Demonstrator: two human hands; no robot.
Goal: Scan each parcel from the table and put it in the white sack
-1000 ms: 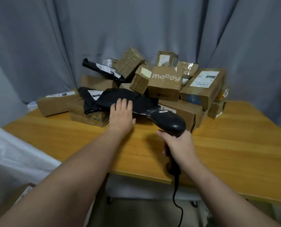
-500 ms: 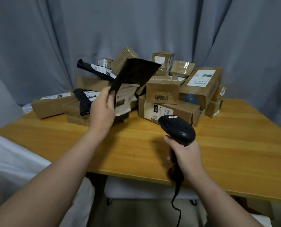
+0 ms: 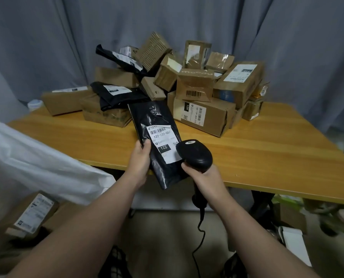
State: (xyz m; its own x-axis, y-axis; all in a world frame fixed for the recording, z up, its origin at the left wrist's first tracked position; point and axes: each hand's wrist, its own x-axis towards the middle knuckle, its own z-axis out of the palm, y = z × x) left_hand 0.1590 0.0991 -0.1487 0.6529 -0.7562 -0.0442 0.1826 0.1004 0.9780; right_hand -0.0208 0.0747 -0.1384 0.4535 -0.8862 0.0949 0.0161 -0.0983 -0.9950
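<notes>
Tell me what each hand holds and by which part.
Left hand holds the black mailer bag by its left edge; right hand holds the scanner by its handle.

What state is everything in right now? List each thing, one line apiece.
Black plastic mailer bag: lifted, white label facing up.
Left hand: grips the mailer's left edge.
Black handheld barcode scanner: held, head over the label.
Right hand: curled round the scanner's handle.
Brown cardboard boxes: piled on the wooden table.
White sack: draped at left, mouth not visible.
</notes>
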